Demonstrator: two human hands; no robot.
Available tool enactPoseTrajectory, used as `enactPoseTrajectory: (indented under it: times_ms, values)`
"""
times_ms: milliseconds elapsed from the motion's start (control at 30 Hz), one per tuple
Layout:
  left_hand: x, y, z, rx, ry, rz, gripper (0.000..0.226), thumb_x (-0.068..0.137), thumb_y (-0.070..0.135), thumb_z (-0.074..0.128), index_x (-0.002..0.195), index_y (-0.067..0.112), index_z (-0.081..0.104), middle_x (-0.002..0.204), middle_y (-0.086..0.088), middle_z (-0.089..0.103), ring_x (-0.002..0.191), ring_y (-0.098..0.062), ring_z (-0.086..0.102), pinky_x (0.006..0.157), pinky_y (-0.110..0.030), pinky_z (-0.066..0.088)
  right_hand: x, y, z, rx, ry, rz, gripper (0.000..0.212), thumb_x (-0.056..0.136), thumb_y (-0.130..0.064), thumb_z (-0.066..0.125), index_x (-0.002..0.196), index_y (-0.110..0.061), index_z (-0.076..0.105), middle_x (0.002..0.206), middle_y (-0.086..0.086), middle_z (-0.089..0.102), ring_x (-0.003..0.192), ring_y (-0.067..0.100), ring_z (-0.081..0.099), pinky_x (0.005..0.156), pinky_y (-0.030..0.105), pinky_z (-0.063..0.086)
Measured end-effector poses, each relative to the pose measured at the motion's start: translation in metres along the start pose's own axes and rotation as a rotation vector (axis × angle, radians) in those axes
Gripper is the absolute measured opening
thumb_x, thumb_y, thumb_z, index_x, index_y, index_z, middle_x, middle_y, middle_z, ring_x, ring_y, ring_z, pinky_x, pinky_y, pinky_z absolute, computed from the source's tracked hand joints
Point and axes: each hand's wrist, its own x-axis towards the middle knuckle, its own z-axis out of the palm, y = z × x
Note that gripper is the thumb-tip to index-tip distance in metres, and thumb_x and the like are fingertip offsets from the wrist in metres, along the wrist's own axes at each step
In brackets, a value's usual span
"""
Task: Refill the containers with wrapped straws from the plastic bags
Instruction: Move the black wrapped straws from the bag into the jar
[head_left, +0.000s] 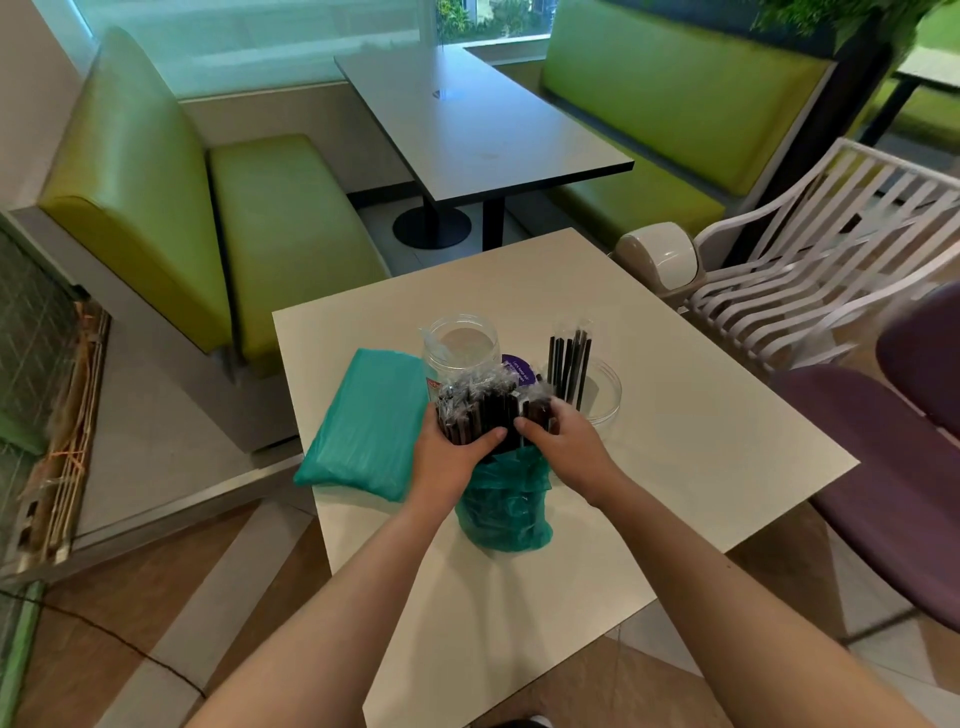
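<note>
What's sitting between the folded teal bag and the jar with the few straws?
In the head view, an empty clear jar stands between the folded teal bag and the jar with a few straws.

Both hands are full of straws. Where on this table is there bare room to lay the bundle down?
Bare tabletop lies to the right of the jar with a few straws, and near the front edge below the open teal bag. It is crowded at the middle: the empty jar, the closed teal bag, left hand and right hand cluster there.
</note>
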Motion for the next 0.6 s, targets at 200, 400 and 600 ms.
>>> enactPoseTrajectory:
  times_ms: [200,400,600]
  values:
    - [0.000,0.004,0.003,0.012,0.000,0.007,0.070,0.068,0.022,0.089,0.124,0.024,0.047,0.120,0.003,0.061,0.114,-0.014,0.056,0.102,-0.032,0.046,-0.005,-0.007,0.000,0.031,0.001,-0.014,0.021,0.097,-0.023,0.057,0.117,-0.029,0.054,0.103,-0.012,0.063,0.098,0.003,0.059,0.073,0.008,0.042]
    - [0.000,0.004,0.005,0.046,0.016,0.006,0.076,0.068,0.027,0.088,0.132,0.020,0.047,0.126,0.000,0.060,0.119,-0.019,0.056,0.105,-0.040,0.045,-0.007,-0.015,-0.005,0.088,-0.035,0.001,0.028,0.095,-0.023,0.058,0.123,-0.024,0.058,0.111,-0.004,0.064,0.105,0.010,0.059,0.073,0.010,0.043]
    - [0.001,0.003,0.008,0.069,0.025,0.014,0.073,0.069,0.026,0.087,0.130,0.020,0.048,0.125,-0.001,0.061,0.120,-0.021,0.056,0.103,-0.041,0.046,-0.009,-0.012,-0.005,0.074,-0.119,-0.025,0.034,0.084,-0.030,0.074,0.114,-0.029,0.060,0.114,-0.004,0.064,0.107,0.010,0.060,0.091,0.027,0.052]
